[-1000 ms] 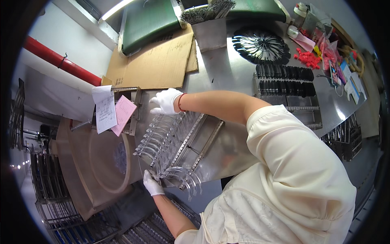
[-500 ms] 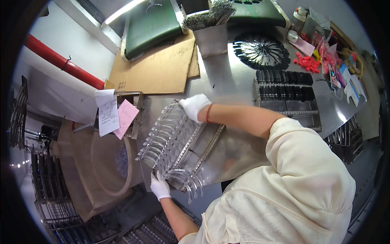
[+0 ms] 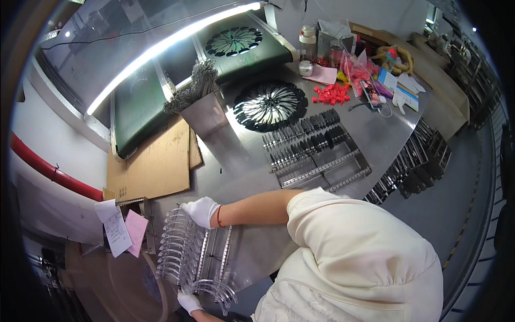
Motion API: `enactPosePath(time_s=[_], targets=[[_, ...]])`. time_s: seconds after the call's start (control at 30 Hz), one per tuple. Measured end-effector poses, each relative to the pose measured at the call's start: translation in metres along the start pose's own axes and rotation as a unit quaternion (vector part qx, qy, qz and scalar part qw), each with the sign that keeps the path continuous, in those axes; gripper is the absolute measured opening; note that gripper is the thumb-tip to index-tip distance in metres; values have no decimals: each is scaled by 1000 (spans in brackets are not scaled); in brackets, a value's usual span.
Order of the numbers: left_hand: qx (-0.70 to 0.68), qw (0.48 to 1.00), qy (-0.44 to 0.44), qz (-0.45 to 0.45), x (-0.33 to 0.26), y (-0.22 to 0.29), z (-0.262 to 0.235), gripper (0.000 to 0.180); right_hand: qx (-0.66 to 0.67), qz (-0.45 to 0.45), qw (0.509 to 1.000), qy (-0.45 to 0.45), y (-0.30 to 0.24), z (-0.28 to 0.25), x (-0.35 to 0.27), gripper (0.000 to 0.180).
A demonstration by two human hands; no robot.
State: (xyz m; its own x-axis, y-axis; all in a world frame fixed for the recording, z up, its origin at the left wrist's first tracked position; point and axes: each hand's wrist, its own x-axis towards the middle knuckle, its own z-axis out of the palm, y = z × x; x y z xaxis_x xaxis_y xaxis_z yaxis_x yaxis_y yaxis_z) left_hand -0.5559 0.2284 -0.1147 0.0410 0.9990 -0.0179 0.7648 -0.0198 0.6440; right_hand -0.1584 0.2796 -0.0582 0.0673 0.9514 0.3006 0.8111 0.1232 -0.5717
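A metal rack (image 3: 202,257) carries a long row of clear curved plastic pieces (image 3: 177,244) along its left side. A few more clear pieces (image 3: 217,290) sit at its near end. My right hand (image 3: 201,211), in a white glove, is closed on the far end of the rack. At the near end, my left hand (image 3: 189,302), also gloved in white, grips the rack's corner. The fingertips of both hands are partly hidden by the rack and the clear pieces.
A second rack (image 3: 322,173) with rows of dark pieces lies to the right on the metal table (image 3: 252,206). Beyond it are black pieces fanned in a circle (image 3: 271,105), a metal bin of wires (image 3: 206,115), red bits (image 3: 331,94) and cardboard (image 3: 155,166). Paper slips (image 3: 115,231) hang at left.
My view has swung to the right, so the table and rack appear lower and further left. Both hands keep their hold on the rack's two ends.
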Motion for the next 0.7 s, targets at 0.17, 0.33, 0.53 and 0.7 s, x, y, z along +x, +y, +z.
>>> enactPosePath(time_s=[0.17, 0.33, 0.53, 0.7], targets=[[35, 998, -36, 47, 18, -18, -4, 30, 46, 99, 971, -214, 31, -21, 56, 38], [222, 952, -19, 208, 10, 8, -18, 35, -206, 100, 973, 2, 144, -150, 77, 29], [-54, 975, 214, -35, -28, 139, -58, 35, -294, 388, 873, -18, 340, -274, 25, 28], [-125, 956, 263, 28, -46, 257, -47, 33, -314, 427, 847, -48, 414, -254, 13, 34]])
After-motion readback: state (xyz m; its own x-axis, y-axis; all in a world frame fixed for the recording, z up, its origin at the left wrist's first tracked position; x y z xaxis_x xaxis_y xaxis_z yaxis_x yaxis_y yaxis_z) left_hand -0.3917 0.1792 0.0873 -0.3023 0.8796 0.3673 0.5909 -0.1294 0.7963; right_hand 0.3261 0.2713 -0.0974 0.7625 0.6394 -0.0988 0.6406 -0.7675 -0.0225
